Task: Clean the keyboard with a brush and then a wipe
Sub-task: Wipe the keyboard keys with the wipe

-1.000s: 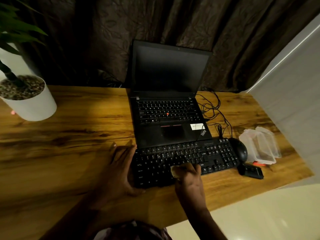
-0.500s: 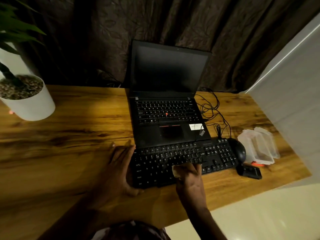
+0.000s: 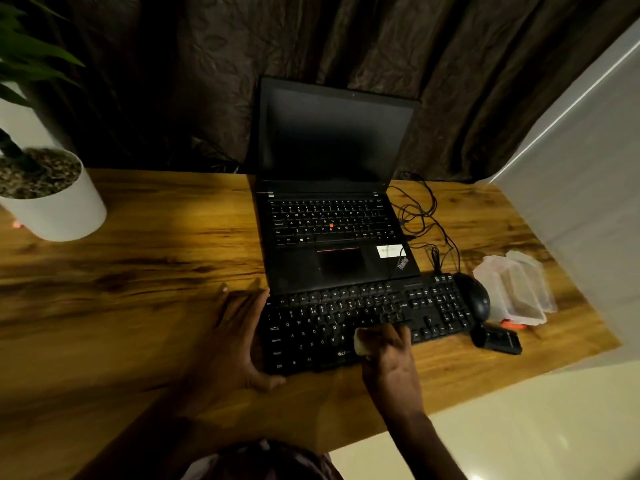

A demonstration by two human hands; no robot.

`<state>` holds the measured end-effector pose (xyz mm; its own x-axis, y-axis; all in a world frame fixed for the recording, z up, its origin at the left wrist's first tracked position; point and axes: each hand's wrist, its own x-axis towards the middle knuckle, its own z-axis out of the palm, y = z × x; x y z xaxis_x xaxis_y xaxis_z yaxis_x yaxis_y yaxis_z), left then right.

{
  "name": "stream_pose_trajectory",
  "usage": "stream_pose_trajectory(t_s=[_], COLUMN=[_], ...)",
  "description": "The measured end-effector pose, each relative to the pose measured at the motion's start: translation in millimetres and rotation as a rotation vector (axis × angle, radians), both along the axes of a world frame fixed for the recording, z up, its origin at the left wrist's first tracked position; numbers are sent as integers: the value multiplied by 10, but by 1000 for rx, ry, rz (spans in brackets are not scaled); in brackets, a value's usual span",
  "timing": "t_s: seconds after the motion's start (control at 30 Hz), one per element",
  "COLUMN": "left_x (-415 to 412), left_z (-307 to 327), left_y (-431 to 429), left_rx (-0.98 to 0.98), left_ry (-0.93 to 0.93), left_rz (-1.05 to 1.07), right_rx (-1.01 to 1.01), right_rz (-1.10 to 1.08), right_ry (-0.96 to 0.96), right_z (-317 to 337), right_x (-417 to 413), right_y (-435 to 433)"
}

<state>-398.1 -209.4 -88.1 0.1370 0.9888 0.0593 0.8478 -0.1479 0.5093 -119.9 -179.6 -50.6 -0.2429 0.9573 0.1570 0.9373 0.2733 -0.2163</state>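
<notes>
A black external keyboard (image 3: 429, 306) lies on the wooden desk in front of the laptop. My right hand (image 3: 389, 358) presses a pale folded wipe (image 3: 362, 342) onto the keys near the keyboard's lower middle. The wipe shows only at its left end; the fingers cover the remainder. My left hand (image 3: 235, 337) lies flat against the keyboard's left edge, fingers spread on the desk, thumb at the front corner. A small black brush-like tool (image 3: 498, 341) lies on the desk to the right of the keyboard, below the mouse.
An open black laptop (image 3: 332, 188) stands behind the keyboard with cables (image 3: 426, 216) to its right. A black mouse (image 3: 476, 299) and clear plastic containers (image 3: 519, 289) sit at the right. A white plant pot (image 3: 59, 206) stands far left. The desk's edge (image 3: 519, 386) runs along the lower right.
My right hand with the wipe has shifted only slightly over the lower middle keys. My left hand stays at the keyboard's left edge.
</notes>
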Motion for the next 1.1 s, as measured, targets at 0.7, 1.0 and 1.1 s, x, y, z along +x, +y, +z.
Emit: stream_pose_trajectory(t_s=[0.7, 1.0, 1.1], left_x=[-15, 1, 13], left_z=[-65, -45, -21], left_y=[1, -7, -19], left_rx=[-35, -20, -33], left_ry=[10, -3, -39], left_rz=[14, 13, 26], right_rx=[38, 63, 4], right_rz=[-141, -99, -136], right_ry=[-17, -12, -60], right_z=[-2, 38, 43], right_x=[640, 768, 800], right_y=[365, 357, 413])
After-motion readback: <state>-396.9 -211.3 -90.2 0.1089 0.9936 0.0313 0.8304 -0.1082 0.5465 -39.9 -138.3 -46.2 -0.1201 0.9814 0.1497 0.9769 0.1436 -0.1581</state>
